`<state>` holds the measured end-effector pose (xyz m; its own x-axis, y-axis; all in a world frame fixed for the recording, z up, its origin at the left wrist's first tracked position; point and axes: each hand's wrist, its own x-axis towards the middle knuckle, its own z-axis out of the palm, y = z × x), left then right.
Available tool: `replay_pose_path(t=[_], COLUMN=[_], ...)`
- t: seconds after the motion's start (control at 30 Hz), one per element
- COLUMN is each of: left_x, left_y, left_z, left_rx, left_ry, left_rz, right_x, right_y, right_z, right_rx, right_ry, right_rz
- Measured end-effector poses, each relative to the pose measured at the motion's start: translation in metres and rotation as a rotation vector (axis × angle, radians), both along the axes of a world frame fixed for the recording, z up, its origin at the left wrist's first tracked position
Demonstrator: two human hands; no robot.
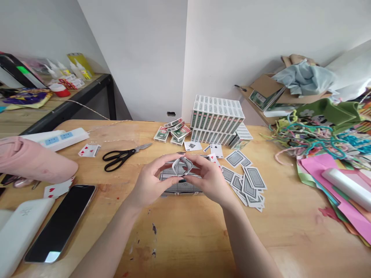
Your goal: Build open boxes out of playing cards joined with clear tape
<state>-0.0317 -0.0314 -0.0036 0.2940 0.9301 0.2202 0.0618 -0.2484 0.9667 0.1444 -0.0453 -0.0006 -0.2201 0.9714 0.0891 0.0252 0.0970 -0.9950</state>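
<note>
My left hand (pixel 154 178) and my right hand (pixel 209 177) meet at the middle of the table, fingers and thumbs pinching opposite sides of a small folded card piece (pixel 182 166). Its sides bow apart around a hollow. Beneath it lies a flat panel of grey-patterned card backs (pixel 181 187), partly hidden by the hands. Loose grey-backed cards (pixel 255 178) are spread to the right. Behind the hands are a face-up spade card (pixel 193 146) and several green card boxes (pixel 181 132). Black-handled scissors (pixel 118 157) rest to the left.
Stacked card boxes (pixel 217 119) stand at the table's back. To the left are a phone (pixel 62 222), a white power strip (pixel 65 139) and a pink roll (pixel 40 159). Tangled yarn (pixel 313 137) and coloured paper (pixel 342 193) cover the right side.
</note>
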Motion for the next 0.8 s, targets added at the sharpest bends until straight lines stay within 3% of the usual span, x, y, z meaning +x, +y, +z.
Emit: replay_pose_path(t=[0.3,0.37,0.53,0.7,0.8], left_x=[-0.0017,-0.0007,0.0023,0.0028,0.0043], left_y=[0.0026,0.0038,0.0057,0.0043,0.0015], left_z=[-0.0069,-0.0057,-0.0063,-0.0099,-0.0090], left_rx=[-0.183,-0.210,-0.245,-0.220,-0.169], left_ry=[-0.026,-0.043,0.012,0.044,0.109], left_rz=[-0.046,-0.051,-0.067,-0.020,0.047], right_x=[-0.0029,-0.0048,-0.0032,0.0014,-0.0007], right_y=[-0.0039,-0.0032,0.0028,0.0039,0.0021], right_z=[0.0004,-0.0009,-0.0070,-0.0046,-0.0025], right_rx=[0.205,0.186,0.077,-0.076,-0.080], right_ry=[-0.354,-0.394,-0.379,-0.218,-0.273], right_rz=[0.012,0.000,-0.203,-0.104,-0.173])
